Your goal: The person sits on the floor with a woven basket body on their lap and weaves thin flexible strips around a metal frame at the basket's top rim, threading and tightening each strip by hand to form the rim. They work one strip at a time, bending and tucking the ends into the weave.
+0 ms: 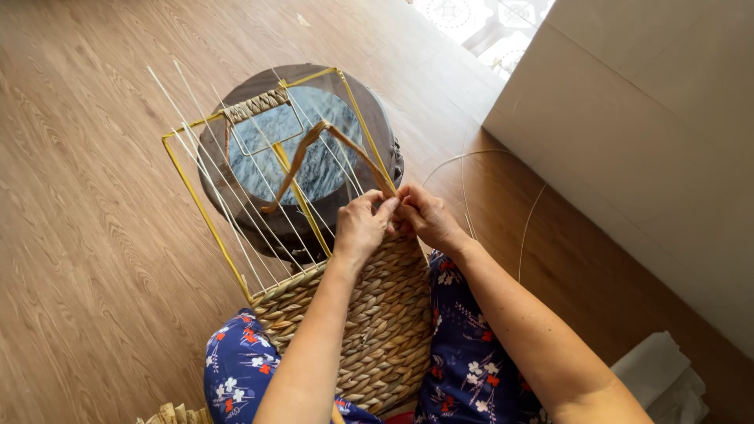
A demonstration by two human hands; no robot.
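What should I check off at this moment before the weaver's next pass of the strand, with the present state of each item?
1. Left hand pinching the brown strand at the weave's top edge: ok.
2. Right hand meeting it at the same spot: ok.
3. Strand free of knots along its loop over the round stool: ok, it arcs loosely.
4. White uprights straight and separate: ok.
5. Yellow frame resting on the lap with the woven panel: ok.
6. Strand's free end: cannot tell.

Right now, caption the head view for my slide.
Both hands, left hand and right hand, pinch a fibre strand at the woven panel's top edge.
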